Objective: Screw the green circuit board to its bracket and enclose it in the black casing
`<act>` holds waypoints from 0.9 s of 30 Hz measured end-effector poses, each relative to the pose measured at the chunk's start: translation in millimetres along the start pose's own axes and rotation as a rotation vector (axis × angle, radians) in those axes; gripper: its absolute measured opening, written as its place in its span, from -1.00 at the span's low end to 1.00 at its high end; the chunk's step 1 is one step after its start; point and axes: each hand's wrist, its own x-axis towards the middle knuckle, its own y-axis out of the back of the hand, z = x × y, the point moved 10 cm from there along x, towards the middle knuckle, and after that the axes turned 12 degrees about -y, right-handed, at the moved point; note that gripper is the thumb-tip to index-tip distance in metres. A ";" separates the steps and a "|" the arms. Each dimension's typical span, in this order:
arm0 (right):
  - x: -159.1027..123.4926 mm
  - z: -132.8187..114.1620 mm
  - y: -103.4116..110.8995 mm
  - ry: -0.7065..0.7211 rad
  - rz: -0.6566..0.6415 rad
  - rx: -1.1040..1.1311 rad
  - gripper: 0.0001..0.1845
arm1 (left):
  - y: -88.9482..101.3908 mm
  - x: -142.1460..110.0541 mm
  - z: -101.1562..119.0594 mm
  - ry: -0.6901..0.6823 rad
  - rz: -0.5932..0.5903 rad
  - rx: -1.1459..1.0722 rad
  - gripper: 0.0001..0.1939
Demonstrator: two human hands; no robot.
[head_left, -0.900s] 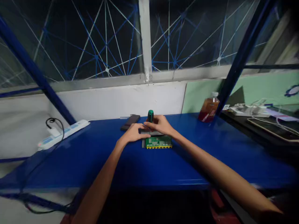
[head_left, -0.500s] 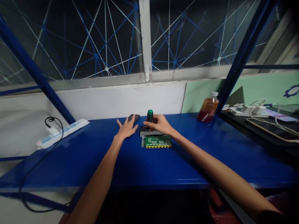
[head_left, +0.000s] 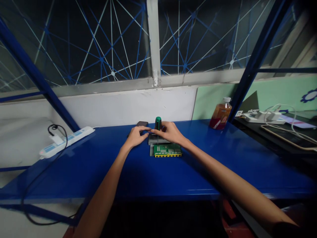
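Observation:
A green circuit board [head_left: 167,150] with yellow connectors along its near edge lies on a grey metal base on the blue table [head_left: 153,172]. My right hand [head_left: 170,132] is closed around a green-handled screwdriver [head_left: 158,123], held upright with its tip down on the board's far end. My left hand [head_left: 137,136] rests just left of the board, fingers curled and reaching toward the screwdriver and the grey base. A dark phone [head_left: 142,124] lies behind my left hand, partly hidden by it.
A white power strip [head_left: 66,140] with a black cable sits at the table's left end. A bottle of amber liquid [head_left: 221,114] stands at the back right. On a darker bench to the right lie another power strip and cables [head_left: 269,116].
My left hand lifted off the board, spread open toward the phone, then came back with curled fingers beside the screwdriver. My right hand kept the screwdriver upright in place.

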 end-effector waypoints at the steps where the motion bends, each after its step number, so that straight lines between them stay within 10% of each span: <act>1: -0.1 -1.1 0.1 0.008 0.004 -0.026 -0.57 | -4.6 0.9 6.6 -0.023 -0.035 -0.038 -0.75; 7: -0.6 -2.3 1.0 0.015 0.011 -0.038 -0.61 | -37.4 -1.0 36.7 -0.095 -0.287 -0.262 -0.79; 27: 1.8 6.9 -6.9 -0.044 -0.046 0.084 -0.67 | -48.5 -2.8 23.2 0.021 -0.199 -0.263 -0.78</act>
